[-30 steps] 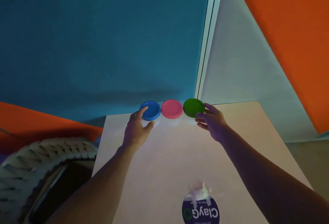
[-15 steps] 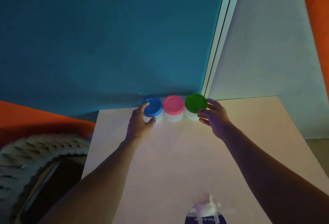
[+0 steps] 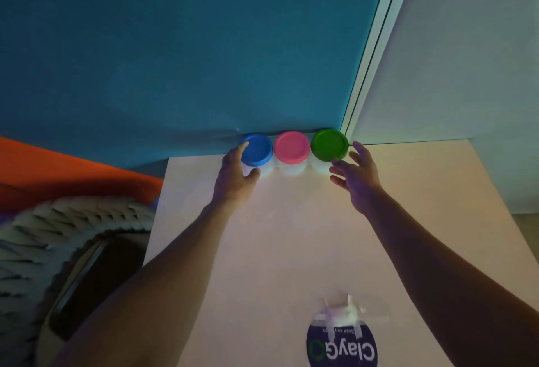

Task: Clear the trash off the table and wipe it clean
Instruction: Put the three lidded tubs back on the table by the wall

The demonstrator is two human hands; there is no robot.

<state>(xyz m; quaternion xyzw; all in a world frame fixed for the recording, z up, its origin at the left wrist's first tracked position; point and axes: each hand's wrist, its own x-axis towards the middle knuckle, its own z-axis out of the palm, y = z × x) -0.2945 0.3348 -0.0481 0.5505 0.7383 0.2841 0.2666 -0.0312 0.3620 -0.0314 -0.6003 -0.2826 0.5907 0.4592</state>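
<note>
Three small translucent plastic tubs are lined up touching along the far edge of the pale rectangular bench point(image 3: 291, 250), against the teal wall, probably to free the surface for wiping: blue-lidded tub point(image 3: 257, 149), pink-lidded tub point(image 3: 291, 147), green-lidded tub point(image 3: 329, 145). The left hand point(image 3: 236, 178) is cupped loosely around the blue-lidded tub. The right hand point(image 3: 357, 175) is spread open beside the green-lidded tub, gripping nothing. A round dark-blue wipes canister with a white tissue point(image 3: 341, 346) stands at the near edge, ready for use.

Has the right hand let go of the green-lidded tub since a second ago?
Yes. The right hand has opened and drawn back slightly from the green-lidded tub, fingers spread beside it; the tub remains against the pink-lidded tub.
</note>
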